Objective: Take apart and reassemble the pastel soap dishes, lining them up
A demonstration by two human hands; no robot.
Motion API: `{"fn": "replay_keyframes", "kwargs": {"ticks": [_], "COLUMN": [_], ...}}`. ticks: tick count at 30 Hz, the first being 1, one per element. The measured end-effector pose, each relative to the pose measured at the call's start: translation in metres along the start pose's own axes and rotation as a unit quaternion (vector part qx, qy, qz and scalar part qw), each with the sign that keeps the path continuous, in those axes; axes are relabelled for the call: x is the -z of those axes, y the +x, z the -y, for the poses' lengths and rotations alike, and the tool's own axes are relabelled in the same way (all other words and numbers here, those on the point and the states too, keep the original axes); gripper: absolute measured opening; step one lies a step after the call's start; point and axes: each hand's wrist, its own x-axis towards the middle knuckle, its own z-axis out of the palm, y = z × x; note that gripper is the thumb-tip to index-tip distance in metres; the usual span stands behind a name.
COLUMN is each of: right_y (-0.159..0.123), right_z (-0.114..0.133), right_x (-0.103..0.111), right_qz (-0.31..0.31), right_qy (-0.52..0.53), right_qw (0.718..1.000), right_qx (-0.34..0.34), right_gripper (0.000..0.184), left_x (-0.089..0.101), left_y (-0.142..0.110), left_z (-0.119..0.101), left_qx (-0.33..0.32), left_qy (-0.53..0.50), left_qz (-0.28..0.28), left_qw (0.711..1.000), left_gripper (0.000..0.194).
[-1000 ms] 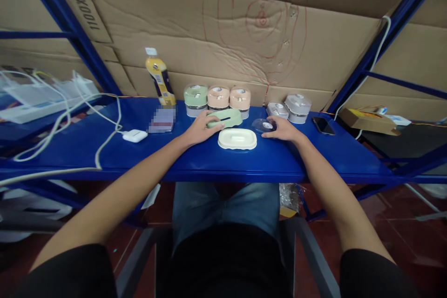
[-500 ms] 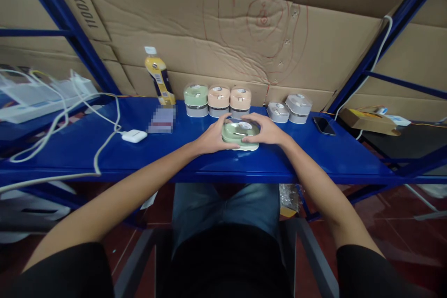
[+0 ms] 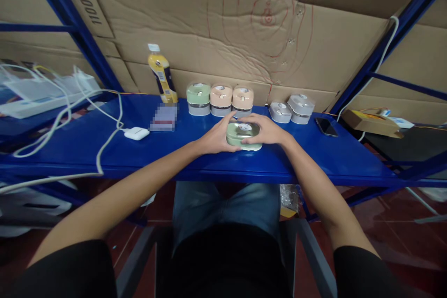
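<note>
A light green lunch box with a shiny clear lid and a pale base sits near the front of the blue table. My left hand grips its left end, thumb toward the front and fingers behind. Around the right end, my right hand is curved, its thumb against the front side. Fingers partly hide both ends of the box. Just behind it stand a green two-tier lunch box and two peach ones. Farther right are a low grey lunch box and a taller grey one.
A yellow drink bottle stands at the back left, near a white earbud case and a looping white cable. On the right lie a phone and an open cardboard box. Blue metal posts frame the table.
The view has shifted slightly, so the table items appear a little farther right. Both hands keep hold of the green lunch box, with only slight movement.
</note>
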Motion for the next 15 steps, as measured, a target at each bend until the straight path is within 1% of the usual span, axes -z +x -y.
{"fn": "replay_keyframes", "kwargs": {"ticks": [5, 8, 9, 11, 13, 15], "right_y": [-0.003, -0.015, -0.022, -0.040, -0.060, -0.076], "right_z": [0.000, 0.005, 0.008, 0.017, 0.024, 0.026], "right_x": [-0.005, -0.008, -0.008, -0.005, 0.001, 0.008], "right_qz": [0.003, 0.005, 0.004, 0.004, 0.010, 0.020], "right_qy": [-0.015, -0.022, -0.039, -0.095, -0.159, -0.200], "right_qw": [1.000, 1.000, 0.999, 0.991, 0.973, 0.954], "right_qx": [-0.011, -0.021, -0.038, -0.098, -0.169, -0.221], "right_gripper": [0.083, 0.085, 0.085, 0.087, 0.093, 0.099], "left_x": [0.001, 0.001, 0.002, 0.002, 0.001, 0.001], "left_y": [-0.001, -0.003, -0.003, -0.004, -0.004, -0.005], "left_z": [0.001, 0.004, 0.006, 0.011, 0.014, 0.016], "left_qx": [-0.001, 0.016, 0.021, 0.032, 0.043, 0.048], "left_qy": [0.001, 0.009, 0.015, 0.037, 0.070, 0.098], "left_qz": [0.012, 0.025, 0.027, 0.023, 0.015, 0.013], "left_qw": [1.000, 1.000, 0.999, 0.999, 0.997, 0.994], "left_gripper": [0.134, 0.134, 0.130, 0.114, 0.094, 0.081]}}
